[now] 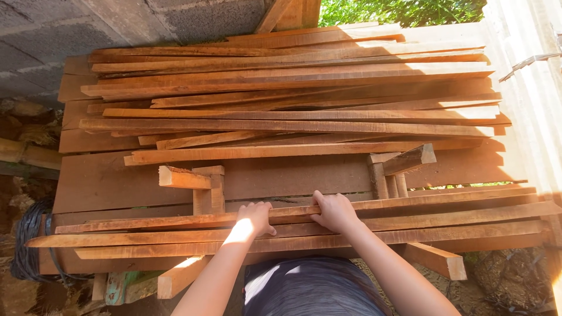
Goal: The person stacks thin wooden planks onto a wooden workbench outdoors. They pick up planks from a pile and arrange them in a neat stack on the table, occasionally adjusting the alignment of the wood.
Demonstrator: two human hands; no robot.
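A grey concrete-block wall (pixel 88 26) closes the far left and green foliage (pixel 404 10) shows at the far right, with sunlight falling across a broad rough-plank wooden counter (pixel 117 181) from the right. The far half of the counter carries a loose pile of long reddish-brown sawn wooden slats (pixel 293 99), laid left to right and crossing at slight angles, their faces marked with fine saw ripples. Nearer lies a smaller row of the same thin wooden strips (pixel 445 219), between two short upright wooden block stops (pixel 208 190), one at left and one at right. The left hand (pixel 254 217) rests palm down with fingers curled over the nearest strips; the right hand (pixel 335 210) lies flat just beside it, fingers spread and pressing on the next strip farther back. Neither hand has closed around anything. By the look of it the near strips are being squared up or sorted; shifting one would call for a firm grip along its narrow edge, minding splinters and the strip's long springy overhang
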